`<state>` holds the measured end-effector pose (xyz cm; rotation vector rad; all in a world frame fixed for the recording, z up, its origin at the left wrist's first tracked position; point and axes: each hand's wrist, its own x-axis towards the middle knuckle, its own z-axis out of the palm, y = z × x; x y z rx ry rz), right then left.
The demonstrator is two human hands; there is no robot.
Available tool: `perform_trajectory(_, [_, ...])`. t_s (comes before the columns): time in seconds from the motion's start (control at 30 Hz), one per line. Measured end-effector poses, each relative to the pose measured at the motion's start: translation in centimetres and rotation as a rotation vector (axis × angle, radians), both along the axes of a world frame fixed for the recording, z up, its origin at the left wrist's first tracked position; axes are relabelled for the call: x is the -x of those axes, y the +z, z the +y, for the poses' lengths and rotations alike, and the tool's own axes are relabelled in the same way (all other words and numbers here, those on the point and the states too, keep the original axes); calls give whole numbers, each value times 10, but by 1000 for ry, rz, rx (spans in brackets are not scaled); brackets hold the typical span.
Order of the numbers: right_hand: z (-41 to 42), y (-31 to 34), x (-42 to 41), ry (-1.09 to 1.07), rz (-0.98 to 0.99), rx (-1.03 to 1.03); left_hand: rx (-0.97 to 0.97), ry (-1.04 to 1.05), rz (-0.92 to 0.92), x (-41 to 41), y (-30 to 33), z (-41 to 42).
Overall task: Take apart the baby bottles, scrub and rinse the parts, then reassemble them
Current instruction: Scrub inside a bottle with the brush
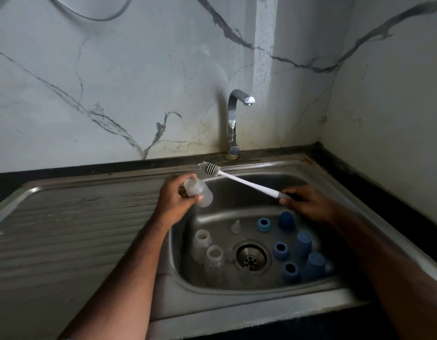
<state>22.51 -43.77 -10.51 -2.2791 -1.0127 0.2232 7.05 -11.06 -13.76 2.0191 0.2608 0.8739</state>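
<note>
Basin floor: two bottle bodies (207, 253), a teat (235, 227), blue collars (280, 250) and caps (302, 242) lie apart; disassembly done.
Left hand (174, 201): fingers curled round held bottle (197, 190).
Right hand (308, 202): grips brush (237, 177) handle, bristles outside bottle.
Tap (233, 123): dry.
Outstanding: scrubbing barely begun; rinsing, reassembly.

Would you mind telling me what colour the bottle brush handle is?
White, with a grey grip at the right hand; the bottle brush shows best in the head view.
</note>
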Motion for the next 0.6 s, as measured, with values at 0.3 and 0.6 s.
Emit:
perform_trajectory(0.3, [2, 2, -9, -73, -31, 92, -567, -19, 525, -20, 11, -15])
perform_trajectory(0.6, [-3, 4, -15, -111, 3, 148, -848, -29, 869, -42, 3, -18])
